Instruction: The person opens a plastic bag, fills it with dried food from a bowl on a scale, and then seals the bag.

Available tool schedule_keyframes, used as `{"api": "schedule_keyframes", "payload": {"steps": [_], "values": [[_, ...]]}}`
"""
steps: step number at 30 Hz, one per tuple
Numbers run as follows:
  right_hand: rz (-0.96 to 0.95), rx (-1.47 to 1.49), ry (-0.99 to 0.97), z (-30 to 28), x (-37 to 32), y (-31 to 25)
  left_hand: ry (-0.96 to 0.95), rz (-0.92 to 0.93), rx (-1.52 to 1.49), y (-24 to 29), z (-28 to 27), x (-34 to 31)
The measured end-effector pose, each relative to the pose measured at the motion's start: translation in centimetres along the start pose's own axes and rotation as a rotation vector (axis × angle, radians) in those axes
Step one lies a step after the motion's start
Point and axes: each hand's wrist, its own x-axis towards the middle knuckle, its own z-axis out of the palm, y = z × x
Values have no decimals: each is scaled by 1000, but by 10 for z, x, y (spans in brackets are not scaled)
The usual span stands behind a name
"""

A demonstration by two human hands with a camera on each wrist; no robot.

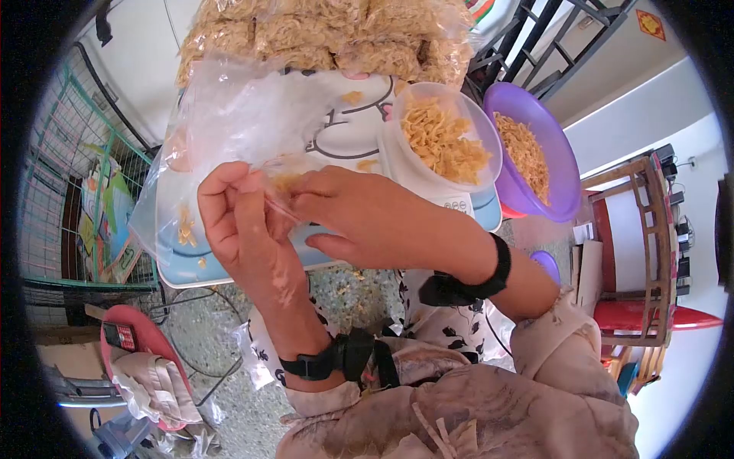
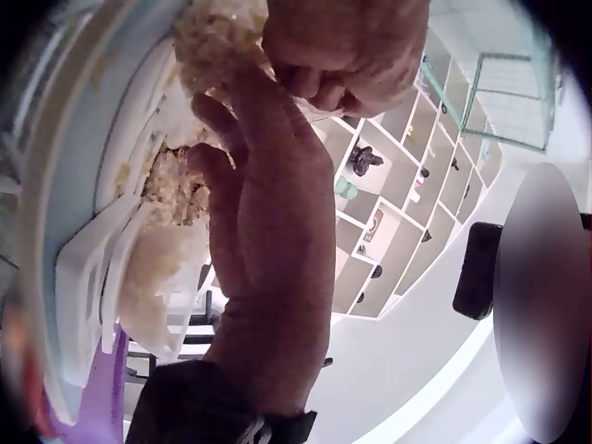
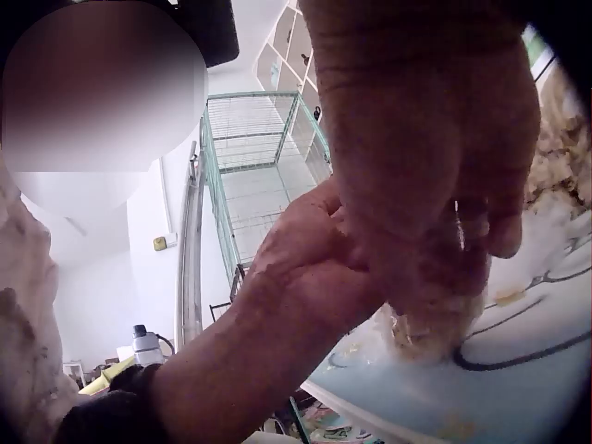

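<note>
Both hands meet over a small light-blue table. My left hand and my right hand pinch the mouth of a clear plastic bag that lies open across the table. A small clump of yellow noodle pieces sits in the bag between the fingertips. In the right wrist view the right hand presses against the left hand above that clump. In the left wrist view the left hand reaches up to the right hand's curled fingers.
A white tub of noodle pieces stands on a scale at the table's right end. A purple bowl with more is beside it. Packed noodle bags are stacked at the back. A green wire rack stands left, a wooden chair right.
</note>
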Motion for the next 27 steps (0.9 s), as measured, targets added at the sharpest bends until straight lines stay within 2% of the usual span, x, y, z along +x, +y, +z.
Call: {"api": "schedule_keyframes", "payload": {"steps": [2, 5, 7, 9, 10, 12, 13, 15, 16, 18, 19, 21, 25, 27], "values": [[-283, 2, 265, -8, -13, 3, 14, -12, -3, 8, 5, -1], [-250, -97, 370, -36, -36, 11, -13, -33, -62, 11, 1, -1], [-112, -224, 392, -58, -57, 27, -56, -42, -118, 12, -1, -2], [173, -130, 429, -76, -70, 38, -48, -48, -172, 14, 1, -2], [173, -130, 430, -81, -74, 44, -49, -47, -172, 12, -1, -1], [310, -200, 399, -88, -80, 59, -158, -99, -271, 6, -7, 1], [310, -198, 401, -89, -81, 68, -160, -99, -269, 3, -4, 0], [204, -293, 370, -87, -82, 88, -21, -217, -156, -3, 3, -2], [205, -290, 371, -84, -79, 101, -22, -218, -153, -7, 1, -1], [85, -360, 349, -80, -73, 115, -150, -197, -195, -15, -3, 0], [88, -358, 349, -80, -71, 114, -151, -200, -193, -15, -2, 0], [168, -271, 211, -81, -67, 109, -116, -209, -153, -14, 0, -1], [158, -266, 196, -73, -60, 125, -120, -202, -154, -18, 0, 0], [221, -285, 163, -75, -60, 124, -116, -196, -127, -19, 0, 1]]}}
